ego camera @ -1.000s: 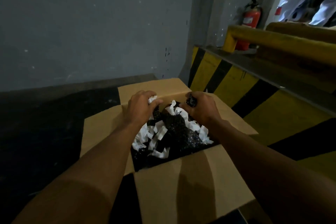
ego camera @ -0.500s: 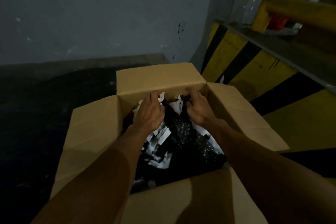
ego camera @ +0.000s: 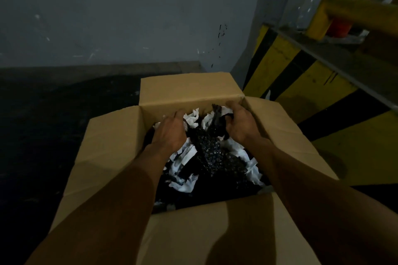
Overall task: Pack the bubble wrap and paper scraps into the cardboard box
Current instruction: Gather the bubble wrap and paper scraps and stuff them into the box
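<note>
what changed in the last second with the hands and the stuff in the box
Both hands, left hand and right hand, pushed deeper toward the far wall of the cardboard box, pressing the black bubble wrap and white paper scraps down. The flaps stayed open and the box stayed put.

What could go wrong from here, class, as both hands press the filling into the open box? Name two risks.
1. The white paper scraps lie loose around the black bubble wrap; lifting the hands quickly could drag some out of the cardboard box.
2. The wrap's end stands up beside the right hand, near the far wall. If it isn't pushed flat, the flaps may not close.
</note>
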